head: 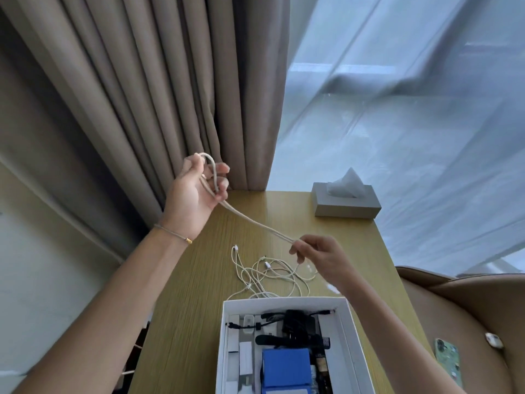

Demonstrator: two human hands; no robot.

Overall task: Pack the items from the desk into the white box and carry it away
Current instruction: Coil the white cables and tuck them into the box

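Observation:
A beige cable point(250, 220) is stretched doubled between both hands above the wooden desk point(196, 280). My left hand point(196, 189) is raised near the curtain, with the cable's loop around its fingers. My right hand point(318, 254) pinches the two strands lower down. More white cables point(267, 274) lie tangled on the desk just beyond the white box point(352, 336). The open box holds a blue pack point(285, 366), black chargers and cords, a black comb and small white parts.
A grey tissue box point(346, 201) stands at the desk's far right corner. A green phone point(449, 361) lies at the right edge. A tan chair point(468, 308) with a small white item on it is at the right. Curtains hang behind.

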